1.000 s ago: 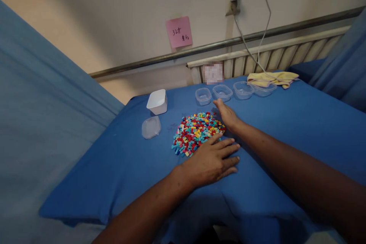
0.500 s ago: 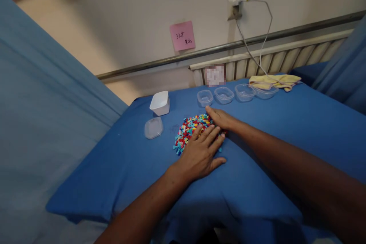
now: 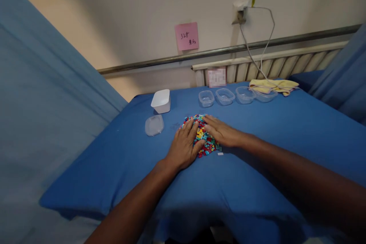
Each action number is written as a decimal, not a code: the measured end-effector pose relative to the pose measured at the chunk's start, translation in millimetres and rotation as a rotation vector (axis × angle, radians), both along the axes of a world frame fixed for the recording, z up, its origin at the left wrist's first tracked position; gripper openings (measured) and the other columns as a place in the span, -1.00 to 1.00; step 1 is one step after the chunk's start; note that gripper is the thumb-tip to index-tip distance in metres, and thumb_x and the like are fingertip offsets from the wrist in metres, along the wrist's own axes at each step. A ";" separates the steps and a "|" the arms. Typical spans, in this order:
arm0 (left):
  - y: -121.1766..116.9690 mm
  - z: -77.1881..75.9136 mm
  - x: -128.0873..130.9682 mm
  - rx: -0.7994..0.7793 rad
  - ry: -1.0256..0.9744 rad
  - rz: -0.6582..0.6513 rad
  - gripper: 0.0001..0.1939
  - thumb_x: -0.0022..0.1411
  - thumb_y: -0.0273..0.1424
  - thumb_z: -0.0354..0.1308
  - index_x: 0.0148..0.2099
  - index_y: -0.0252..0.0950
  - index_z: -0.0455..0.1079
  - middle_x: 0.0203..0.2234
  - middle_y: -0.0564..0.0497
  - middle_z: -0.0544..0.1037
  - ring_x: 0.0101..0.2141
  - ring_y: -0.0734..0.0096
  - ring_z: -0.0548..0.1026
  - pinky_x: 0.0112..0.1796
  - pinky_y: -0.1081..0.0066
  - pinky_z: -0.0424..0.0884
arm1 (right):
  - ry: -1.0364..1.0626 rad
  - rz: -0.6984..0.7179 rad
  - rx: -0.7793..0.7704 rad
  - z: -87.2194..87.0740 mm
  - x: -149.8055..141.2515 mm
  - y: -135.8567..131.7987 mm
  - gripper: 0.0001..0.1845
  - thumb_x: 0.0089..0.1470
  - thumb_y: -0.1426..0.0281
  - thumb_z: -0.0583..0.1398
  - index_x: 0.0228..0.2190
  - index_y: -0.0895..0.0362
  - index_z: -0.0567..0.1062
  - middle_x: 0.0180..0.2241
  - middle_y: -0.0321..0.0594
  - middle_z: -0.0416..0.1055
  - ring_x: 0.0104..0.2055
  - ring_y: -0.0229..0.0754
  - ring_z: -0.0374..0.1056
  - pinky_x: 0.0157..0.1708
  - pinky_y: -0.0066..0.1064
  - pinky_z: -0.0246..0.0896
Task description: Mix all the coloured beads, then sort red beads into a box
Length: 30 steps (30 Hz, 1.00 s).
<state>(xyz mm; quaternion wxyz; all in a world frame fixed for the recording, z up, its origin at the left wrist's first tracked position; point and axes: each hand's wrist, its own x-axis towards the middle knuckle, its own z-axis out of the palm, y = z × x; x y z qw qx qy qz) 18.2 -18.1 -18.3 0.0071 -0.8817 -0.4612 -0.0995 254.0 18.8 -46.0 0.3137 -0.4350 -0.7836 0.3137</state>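
A heap of small mixed-colour plastic building bricks (image 3: 203, 137) lies on the blue cloth of the table (image 3: 128, 175). On the heap's left side rests my left hand (image 3: 184, 143), palm down with its fingers stretched out and thumb apart. From the right, my right hand (image 3: 221, 131) lies against the heap, fingers extended and tilted on edge. Both hands touch the bricks without gripping any that I can see. The palms hide part of the pile. One white brick (image 3: 220, 154) sits apart at the near right.
Behind the heap stand a white tub (image 3: 161, 101) and several clear plastic containers, among them a small one (image 3: 206, 99). A clear lid (image 3: 154, 125) lies at left. A yellow cloth (image 3: 273, 85) partly covers the rightmost container (image 3: 264, 97). Blue curtains (image 3: 42, 95) hang beside the table.
My left hand has moved left, from across the heap to its left side. My right hand has come a little nearer to me. The pile looks more gathered, and its near right part now shows.
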 end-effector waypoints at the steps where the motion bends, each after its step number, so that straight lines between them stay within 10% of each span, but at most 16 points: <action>1: 4.1 -1.3 -0.5 -0.027 -0.028 0.008 -0.16 0.62 0.12 -0.26 0.63 -0.36 -0.04 0.59 -0.22 -0.08 0.55 -0.01 -0.05 0.47 -0.11 0.04 | -0.032 0.004 0.020 -0.8 -5.8 -4.7 -0.04 0.43 -0.24 -0.11 0.51 0.14 0.23 0.57 -0.01 -0.01 0.63 0.16 -0.17 0.58 0.17 -0.31; 8: 15.6 6.2 -15.5 -0.034 -0.142 0.144 -0.29 0.65 0.06 -0.34 0.60 -0.17 0.10 0.57 -0.15 0.02 0.54 0.00 0.02 0.44 -0.33 -0.08 | -0.111 -0.032 0.072 9.3 -7.8 -11.5 -0.10 0.48 -0.17 -0.16 0.54 0.13 0.16 0.59 0.03 -0.09 0.64 0.12 -0.22 0.58 0.14 -0.29; 15: 29.2 -4.8 -6.6 -0.255 -0.581 0.261 -0.11 0.62 0.14 -0.45 0.56 -0.43 0.15 0.53 -0.27 0.11 0.54 0.09 0.02 0.49 -0.01 -0.03 | -0.011 -0.168 0.008 -7.5 -24.5 -18.0 -0.14 0.45 -0.17 -0.07 0.49 0.08 0.26 0.55 0.00 0.08 0.63 0.21 -0.16 0.56 0.26 -0.30; 20: 19.7 4.3 13.9 -0.078 -0.352 0.193 -0.24 0.65 0.05 -0.35 0.56 -0.32 0.18 0.54 -0.24 0.10 0.53 -0.03 0.03 0.46 -0.29 -0.15 | 0.139 -0.148 0.027 -3.2 -19.0 -16.1 -0.16 0.44 -0.20 -0.05 0.44 0.06 0.35 0.52 -0.03 0.17 0.60 0.08 -0.03 0.58 0.10 -0.22; 30: 27.8 12.9 34.8 -0.010 0.031 0.006 -0.41 0.68 -0.10 -0.21 0.55 -0.21 0.22 0.53 -0.15 0.16 0.51 -0.08 0.10 0.43 -0.23 0.07 | 0.222 -0.431 0.029 -2.9 64.0 -2.9 -0.27 0.43 -0.20 -0.06 0.17 0.01 0.58 0.25 0.04 0.53 0.39 0.21 0.34 0.46 0.21 0.07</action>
